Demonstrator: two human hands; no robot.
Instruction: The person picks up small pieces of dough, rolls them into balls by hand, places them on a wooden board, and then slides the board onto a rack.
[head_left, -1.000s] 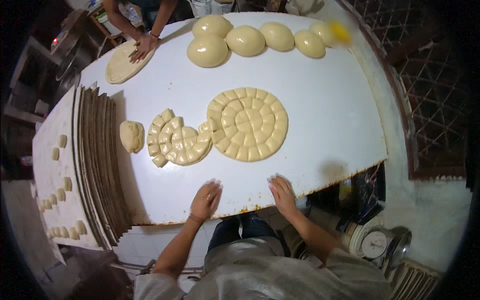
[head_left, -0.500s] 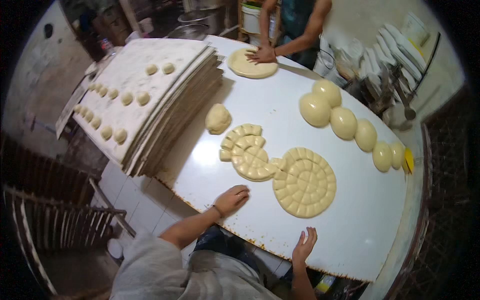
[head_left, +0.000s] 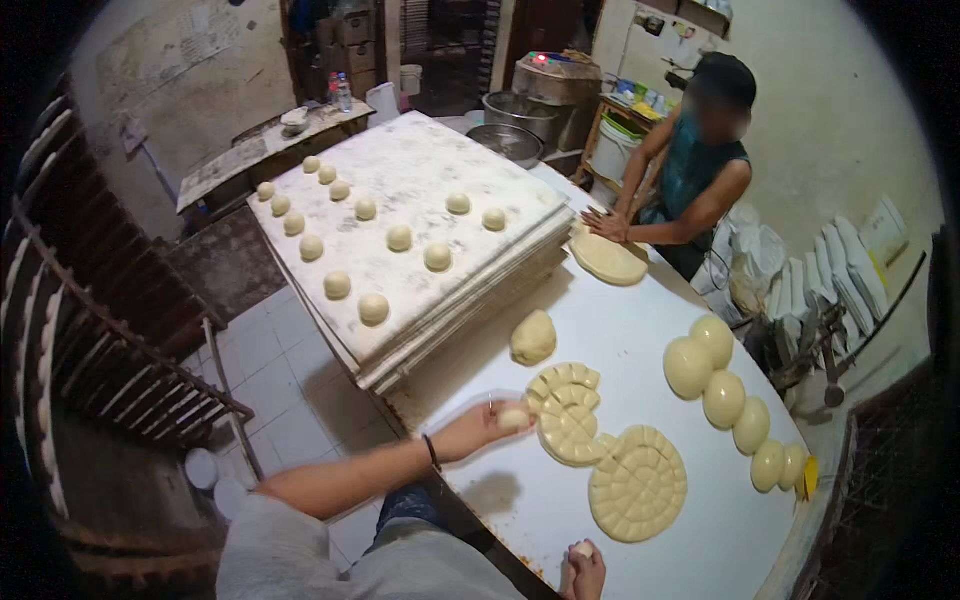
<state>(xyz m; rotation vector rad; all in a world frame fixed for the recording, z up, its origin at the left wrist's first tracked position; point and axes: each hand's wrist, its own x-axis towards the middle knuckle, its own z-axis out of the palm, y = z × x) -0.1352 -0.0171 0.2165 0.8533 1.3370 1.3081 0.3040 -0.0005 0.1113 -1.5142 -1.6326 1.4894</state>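
My left hand (head_left: 485,428), blurred, is closed around a small pale dough ball (head_left: 513,420), raised beside the partly broken-up scored dough round (head_left: 568,432). My right hand (head_left: 586,572) is at the lower edge of the view, fingers curled on another small dough piece (head_left: 582,549). Just above it lies a larger round of dough (head_left: 638,485) scored into rings of small pieces. An uncut dough lump (head_left: 533,337) rests beside the stack of floury boards (head_left: 420,170), on whose top sit several small dough balls (head_left: 399,238).
A co-worker (head_left: 700,170) presses flattened dough (head_left: 606,260) across the white table (head_left: 620,350). Several glossy dough mounds (head_left: 724,398) line its right side. Steel bowls (head_left: 505,142), a side bench (head_left: 230,160), white sacks (head_left: 845,290) and wooden racks (head_left: 60,330) stand around.
The view has swung left and upward. My hands, bare over the table a second ago, now hold small dough pieces; the left has lifted toward the boards. The co-worker's hands still press dough.
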